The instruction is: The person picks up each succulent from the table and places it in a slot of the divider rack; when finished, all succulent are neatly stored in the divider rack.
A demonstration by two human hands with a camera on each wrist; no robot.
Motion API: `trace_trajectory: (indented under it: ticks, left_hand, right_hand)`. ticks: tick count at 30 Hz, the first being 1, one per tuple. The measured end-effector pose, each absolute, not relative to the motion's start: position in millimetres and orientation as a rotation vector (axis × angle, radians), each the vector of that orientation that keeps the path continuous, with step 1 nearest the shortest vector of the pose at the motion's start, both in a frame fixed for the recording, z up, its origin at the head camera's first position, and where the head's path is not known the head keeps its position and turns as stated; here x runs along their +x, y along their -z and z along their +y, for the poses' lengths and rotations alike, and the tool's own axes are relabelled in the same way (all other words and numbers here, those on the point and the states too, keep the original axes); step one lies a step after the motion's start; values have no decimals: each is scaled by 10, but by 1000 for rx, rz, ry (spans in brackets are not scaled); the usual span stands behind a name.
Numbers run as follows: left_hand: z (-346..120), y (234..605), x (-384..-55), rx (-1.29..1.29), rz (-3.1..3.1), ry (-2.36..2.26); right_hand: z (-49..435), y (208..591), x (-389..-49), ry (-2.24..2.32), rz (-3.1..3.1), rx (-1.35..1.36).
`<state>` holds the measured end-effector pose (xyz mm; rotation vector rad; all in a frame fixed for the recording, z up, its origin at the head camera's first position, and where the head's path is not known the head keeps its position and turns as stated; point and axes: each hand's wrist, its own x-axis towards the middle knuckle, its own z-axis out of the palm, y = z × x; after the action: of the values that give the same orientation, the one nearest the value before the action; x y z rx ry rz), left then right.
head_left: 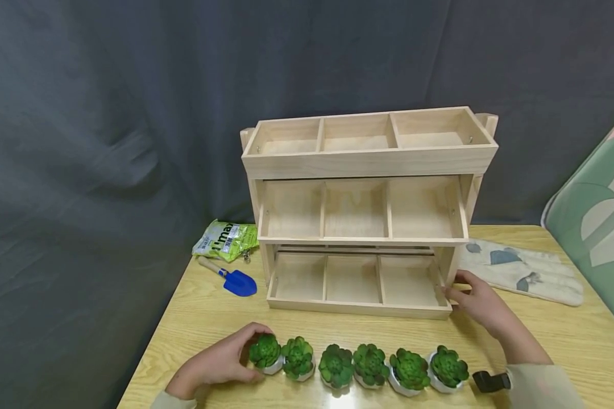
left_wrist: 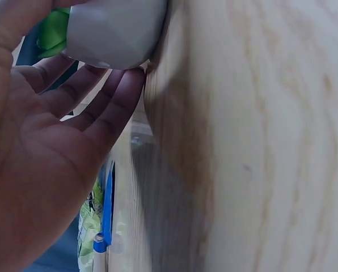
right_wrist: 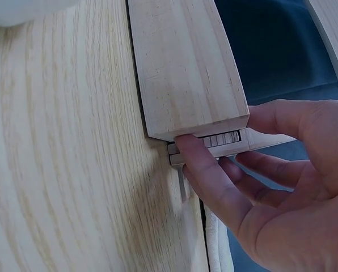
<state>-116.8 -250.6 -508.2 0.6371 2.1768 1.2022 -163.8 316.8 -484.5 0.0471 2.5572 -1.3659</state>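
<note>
My left hand (head_left: 225, 359) curls round the white pot (left_wrist: 115, 34) of the leftmost potted succulent (head_left: 265, 351), fingertips against its side near the tabletop. That plant ends a front row of several green succulents (head_left: 336, 366) in white faceted pots. A three-tier wooden shelf (head_left: 370, 165) stands behind them, each tier split into three bare compartments. At its lower right corner my right hand (head_left: 478, 301) grips the end of the bottom tier (head_left: 360, 308). In the right wrist view, fingers (right_wrist: 208, 175) lie around the wooden end piece beside the leg.
Left of the shelf lie a green printed bag (head_left: 226, 240) and a small blue trowel (head_left: 239, 283) with a wooden handle. Patterned pale gloves (head_left: 522, 270) lie to its right. A dark curtain (head_left: 133, 113) hangs behind the table (head_left: 204, 318). A black object (head_left: 490, 382) sits by the right sleeve.
</note>
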Motion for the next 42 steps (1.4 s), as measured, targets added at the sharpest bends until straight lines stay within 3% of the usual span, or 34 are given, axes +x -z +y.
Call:
trace_trajectory:
  ticks: [24,42]
  left_hand:
    - [-2499,5054,-1167,595,2188,-1240]
    - [-2472,4666,-1444,630,2337,-1267]
  right_hand:
    - [3200,4852,-1642,1394,2511,41]
    - [3222,4863,-1653,1415,2519,21]
